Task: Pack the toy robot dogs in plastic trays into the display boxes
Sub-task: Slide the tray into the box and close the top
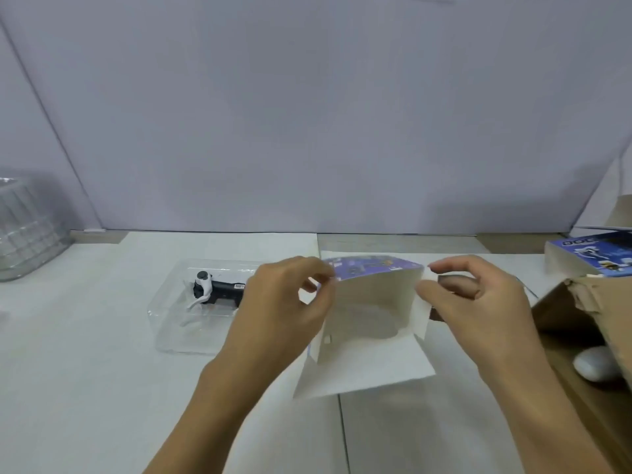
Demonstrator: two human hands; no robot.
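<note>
Flat boxes [593,256] read "DOG" (last letter partly cropped).

Display box [371,323], open-ended, pinched at both side edges by left hand [284,302] and right hand [478,299] above table [85,371]; toy robot dog [215,290] in clear plastic tray [178,333] just left.

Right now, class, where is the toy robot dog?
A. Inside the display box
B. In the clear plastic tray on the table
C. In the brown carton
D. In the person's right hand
B: the toy robot dog lies in the clear plastic tray, left of the display box that both hands hold.
</note>
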